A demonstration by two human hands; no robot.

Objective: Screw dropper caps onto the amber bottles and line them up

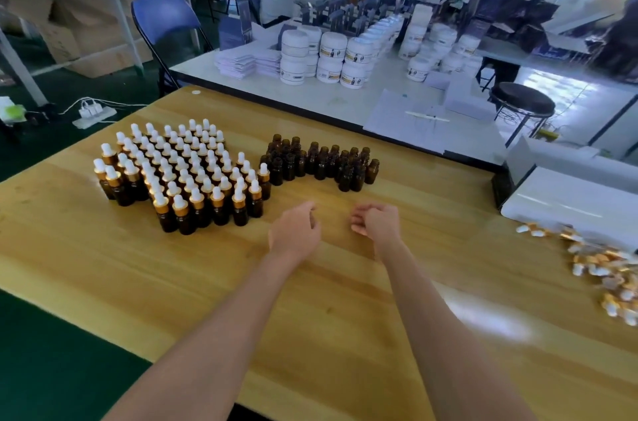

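Left hand [296,233] and right hand [379,223] are held loosely curled over the table [138,265], nothing gripped. Capped amber bottles [179,175] are massed at 10 o'clock, uncapped bottles [324,161] at 12. Dropper caps [600,268] at 3 are blurred and cropped.

both arms outstretched, left hand [296,230] and right hand [377,221] loosely curled, empty

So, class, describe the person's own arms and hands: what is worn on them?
The left forearm and the right forearm are bare to the picture's lower edge: no sleeve shows. The left hand and the right hand wear no gloves, and no watch, bracelet or ring shows.
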